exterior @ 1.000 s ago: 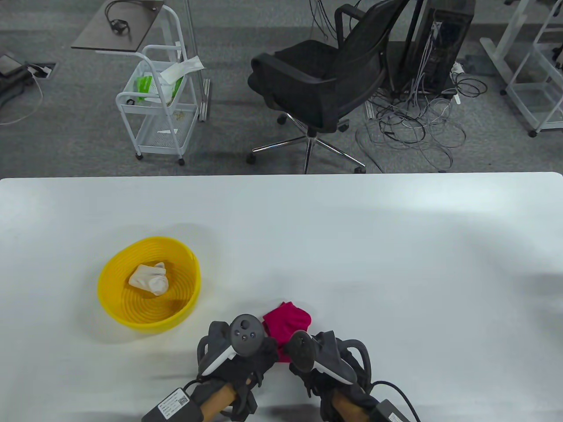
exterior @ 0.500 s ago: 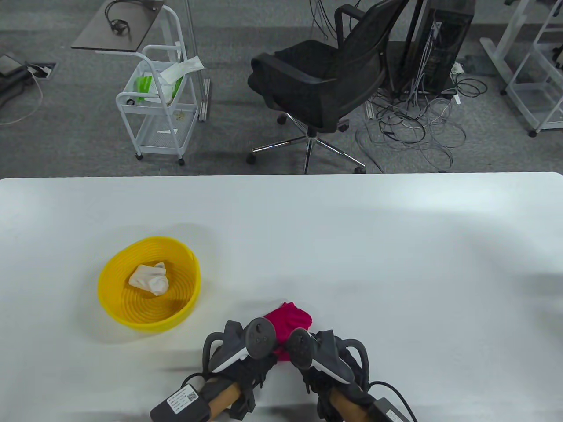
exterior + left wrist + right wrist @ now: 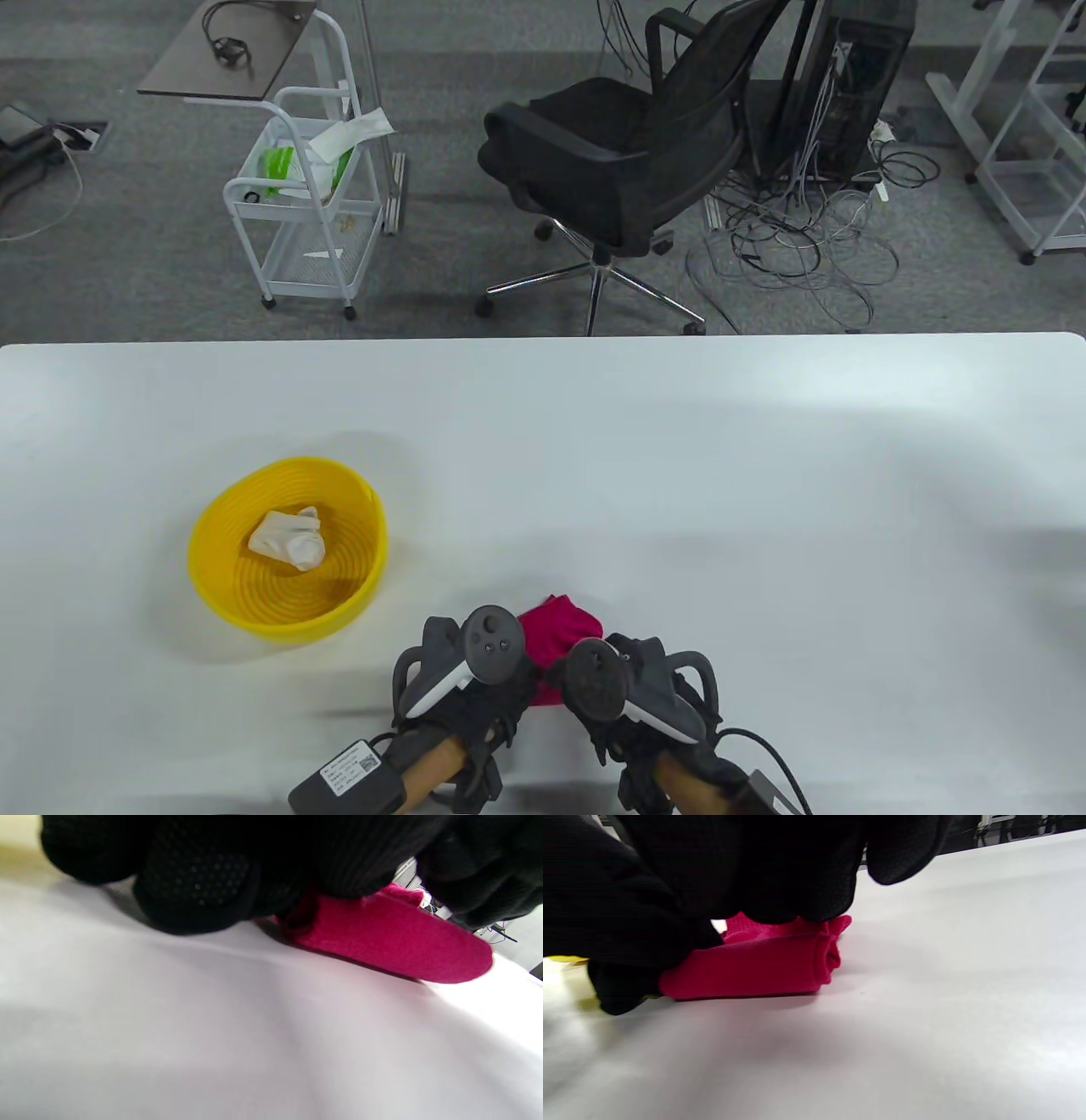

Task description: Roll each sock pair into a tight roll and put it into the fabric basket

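A magenta sock pair (image 3: 560,626) lies near the table's front edge, partly rolled; its free end pokes out beyond the hands. My left hand (image 3: 507,679) and right hand (image 3: 579,686) sit side by side on the rolled part, fingers curled over it. In the left wrist view the gloved fingers (image 3: 195,887) press down on the sock (image 3: 394,946). The right wrist view shows the roll (image 3: 755,969) with its spiral end facing right, under that hand's fingers (image 3: 797,878). The yellow basket (image 3: 280,618) stands to the left and holds a white sock roll (image 3: 288,538).
The white table (image 3: 679,475) stretches far and to the right of the hands. Beyond its far edge on the floor are a black office chair (image 3: 619,161), a white wire cart (image 3: 301,195) and a tangle of cables (image 3: 797,229).
Both hands have crept forward over the magenta socks and the left hand has shifted right. Less loose sock shows ahead of them. The basket has not moved.
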`<action>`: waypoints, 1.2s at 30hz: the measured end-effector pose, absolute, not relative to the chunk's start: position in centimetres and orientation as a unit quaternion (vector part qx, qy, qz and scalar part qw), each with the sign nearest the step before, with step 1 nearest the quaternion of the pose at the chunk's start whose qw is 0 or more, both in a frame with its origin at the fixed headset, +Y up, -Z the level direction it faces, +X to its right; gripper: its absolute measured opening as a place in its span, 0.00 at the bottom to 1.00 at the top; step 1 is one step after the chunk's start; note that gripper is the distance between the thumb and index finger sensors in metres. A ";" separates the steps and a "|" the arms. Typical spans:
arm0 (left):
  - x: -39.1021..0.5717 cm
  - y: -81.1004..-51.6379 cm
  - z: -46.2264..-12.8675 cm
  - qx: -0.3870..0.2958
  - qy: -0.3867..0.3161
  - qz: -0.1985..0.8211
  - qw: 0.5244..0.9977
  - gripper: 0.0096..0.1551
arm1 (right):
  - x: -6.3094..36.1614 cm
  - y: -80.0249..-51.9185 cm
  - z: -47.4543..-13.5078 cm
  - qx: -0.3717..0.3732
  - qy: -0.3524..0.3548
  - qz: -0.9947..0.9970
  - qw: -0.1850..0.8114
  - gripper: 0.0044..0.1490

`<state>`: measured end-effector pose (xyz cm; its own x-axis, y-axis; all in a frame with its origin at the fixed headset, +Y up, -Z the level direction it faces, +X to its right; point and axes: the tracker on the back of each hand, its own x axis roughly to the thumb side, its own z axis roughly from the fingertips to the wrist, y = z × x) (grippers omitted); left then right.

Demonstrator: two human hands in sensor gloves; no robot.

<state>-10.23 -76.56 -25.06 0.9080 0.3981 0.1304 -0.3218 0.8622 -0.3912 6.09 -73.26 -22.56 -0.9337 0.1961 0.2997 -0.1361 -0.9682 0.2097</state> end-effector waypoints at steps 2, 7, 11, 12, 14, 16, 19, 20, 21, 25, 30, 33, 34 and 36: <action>-10.2 -76.5 -25.1 -0.184 -0.105 0.186 0.959 0.23 | 5.9 -73.6 -22.5 0.165 0.108 0.978 0.069 0.25; -10.4 -76.5 -24.9 -0.175 -0.115 0.178 0.961 0.23 | 5.9 -74.0 -22.7 0.161 0.124 0.977 0.059 0.26; -10.4 -76.5 -24.9 -0.176 -0.114 0.182 0.960 0.24 | 6.1 -74.5 -22.9 0.146 0.137 0.978 0.057 0.26; -10.4 -76.5 -25.0 -0.176 -0.114 0.183 0.960 0.24 | 6.1 -74.6 -23.0 0.141 0.139 0.979 0.057 0.27; -10.4 -76.5 -24.9 -0.175 -0.114 0.182 0.961 0.24 | 6.1 -74.7 -23.1 0.135 0.140 0.979 0.056 0.28; -10.5 -76.5 -25.0 -0.175 -0.115 0.183 0.961 0.24 | 6.1 -75.0 -23.1 0.130 0.137 0.981 0.045 0.29; -10.7 -76.1 -25.0 -0.170 -0.115 0.191 0.960 0.26 | 6.0 -75.4 -23.2 0.121 0.141 0.982 0.033 0.32; -10.7 -75.9 -24.9 -0.159 -0.116 0.192 0.962 0.26 | 6.1 -75.4 -23.3 0.119 0.141 0.982 0.033 0.32; -10.7 -75.6 -24.9 -0.148 -0.119 0.189 0.964 0.27 | 6.1 -75.5 -23.4 0.114 0.137 0.983 0.036 0.31; -10.7 -74.6 -24.6 -0.120 -0.129 0.184 0.967 0.29 | 6.1 -75.7 -23.5 0.101 0.132 0.985 0.046 0.29; -10.3 -75.2 -24.5 -0.143 -0.136 0.159 0.967 0.31 | 6.0 -75.7 -23.5 0.095 0.120 0.987 0.048 0.27; -9.8 -75.8 -24.5 -0.155 -0.139 0.136 0.968 0.33 | 6.0 -75.7 -23.5 0.091 0.114 0.988 0.052 0.27; -9.6 -75.9 -24.5 -0.154 -0.141 0.128 0.969 0.33 | 6.1 -75.7 -23.6 0.090 0.115 0.988 0.056 0.26; -9.3 -75.9 -24.6 -0.138 -0.144 0.115 0.973 0.30 | 6.1 -75.7 -23.6 0.086 0.117 0.987 0.064 0.26</action>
<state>-9.30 -75.88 -24.62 0.9319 0.2634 0.2494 -0.1838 0.9356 -0.3015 6.15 -75.71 -23.63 -0.9770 0.1468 0.1547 -0.1067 -0.9646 0.2412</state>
